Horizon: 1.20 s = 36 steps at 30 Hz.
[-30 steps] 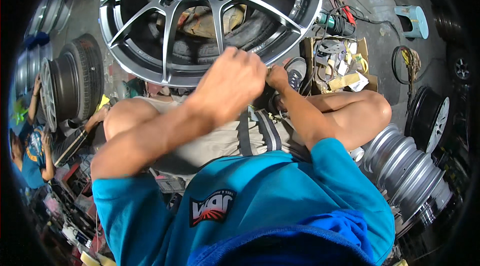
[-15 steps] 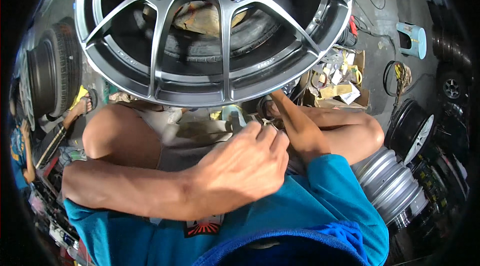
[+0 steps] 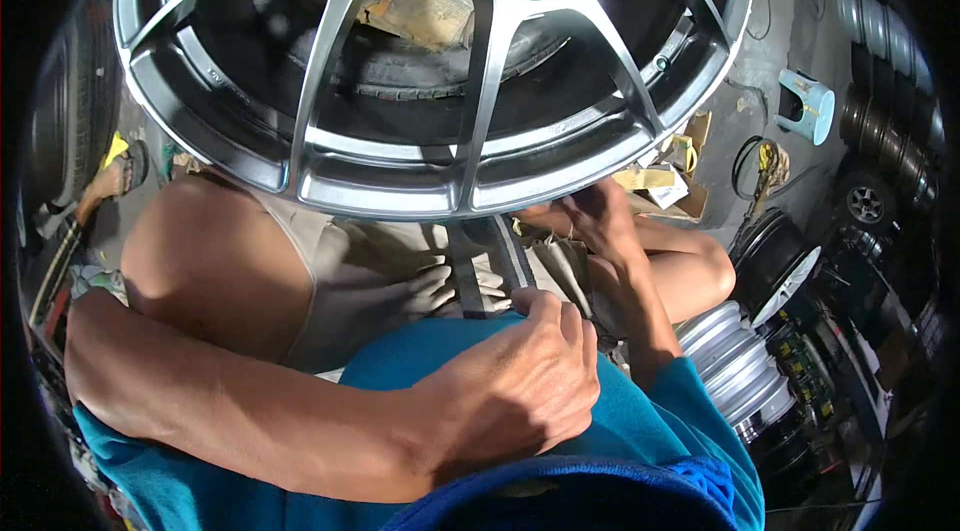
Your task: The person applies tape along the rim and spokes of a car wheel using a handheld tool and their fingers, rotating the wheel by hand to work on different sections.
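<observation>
A large grey spoked wheel rim (image 3: 475,81) fills the upper middle, its lower lip just above my lap. My left hand (image 3: 525,371), closed in front of my chest, pinches the end of a dark strip (image 3: 517,256) with a pale line along it. That strip runs up under the rim's lip, where its far part is hidden. Beside it hangs a second dark length (image 3: 466,276); whether both are one band I cannot tell. Below the rim's lower right edge is my right hand (image 3: 603,216), its fingers curled and partly shaded; what they hold is unclear.
Behind the spokes lie a dark tyre (image 3: 420,81) and a tan wrapped bundle (image 3: 420,11). A cardboard box (image 3: 690,196) with scraps stands right of the rim. Farther right are a light-blue stool (image 3: 808,109), a black wheel (image 3: 770,256) and stacked silver rims (image 3: 730,361). Another person's foot (image 3: 115,176) shows at left.
My left hand has drawn back toward my chest, with more of the dark strip showing. My right hand has come into sight below the rim's edge. The rim looks larger and nearer.
</observation>
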Available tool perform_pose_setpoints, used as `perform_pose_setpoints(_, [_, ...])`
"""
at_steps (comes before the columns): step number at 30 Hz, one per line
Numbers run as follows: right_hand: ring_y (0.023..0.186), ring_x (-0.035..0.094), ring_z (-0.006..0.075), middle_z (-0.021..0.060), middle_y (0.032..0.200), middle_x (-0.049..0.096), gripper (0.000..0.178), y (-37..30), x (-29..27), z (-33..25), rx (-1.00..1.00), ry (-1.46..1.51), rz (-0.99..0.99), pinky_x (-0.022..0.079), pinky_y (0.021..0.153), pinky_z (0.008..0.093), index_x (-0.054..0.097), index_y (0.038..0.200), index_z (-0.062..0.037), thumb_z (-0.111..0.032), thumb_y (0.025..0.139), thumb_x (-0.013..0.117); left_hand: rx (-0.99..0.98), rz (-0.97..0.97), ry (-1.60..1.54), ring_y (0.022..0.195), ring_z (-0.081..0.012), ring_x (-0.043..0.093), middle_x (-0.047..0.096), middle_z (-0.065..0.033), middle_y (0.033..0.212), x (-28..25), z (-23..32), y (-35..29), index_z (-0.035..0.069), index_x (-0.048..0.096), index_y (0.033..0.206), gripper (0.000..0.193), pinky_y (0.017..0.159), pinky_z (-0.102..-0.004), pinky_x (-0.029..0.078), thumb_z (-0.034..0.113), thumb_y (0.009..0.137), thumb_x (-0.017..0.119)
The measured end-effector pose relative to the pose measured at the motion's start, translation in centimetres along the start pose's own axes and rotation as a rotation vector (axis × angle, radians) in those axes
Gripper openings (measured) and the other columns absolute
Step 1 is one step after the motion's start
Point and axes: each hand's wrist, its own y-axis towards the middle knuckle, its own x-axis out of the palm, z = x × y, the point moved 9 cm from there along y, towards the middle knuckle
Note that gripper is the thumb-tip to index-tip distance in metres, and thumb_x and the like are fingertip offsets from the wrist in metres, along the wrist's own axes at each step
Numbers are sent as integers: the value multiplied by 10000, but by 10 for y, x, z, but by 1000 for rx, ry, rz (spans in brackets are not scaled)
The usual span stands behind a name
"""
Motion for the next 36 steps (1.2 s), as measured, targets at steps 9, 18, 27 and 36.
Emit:
perform_pose_setpoints(9, [918,756,253,187,1029,749,147,-84,-98,-125,-320,312,470,622,843,362,593,1063,-6,7,1004,728,-273,-84,329,828,-236,678,697,-304,1204,15,-30,4,-45,773,1026,307,688,-351,492,194,870,660])
perform_pose_setpoints(18, [880,713,148,121,992,760,137,-57,-68,-153,-351,137,554,590,836,292,682,947,13,16,932,818,-504,-319,-10,912,-399,781,396,-557,1465,55,-75,9,-120,588,1335,525,792,-418,654,91,879,740])
perform_pose_setpoints(27, [863,713,116,99,955,764,174,-44,-71,-147,-391,212,548,571,777,248,737,1034,23,-42,922,854,-486,-230,-197,919,-463,758,294,-579,1507,62,-84,28,-137,576,1323,482,848,-479,644,168,973,709])
perform_pose_setpoints(36, [831,740,168,130,956,760,210,-53,-102,-155,-429,282,746,615,735,277,717,1061,47,-111,972,823,-442,-268,-110,973,-404,755,775,-220,1007,9,-108,27,12,787,1055,295,874,-501,604,289,1001,702])
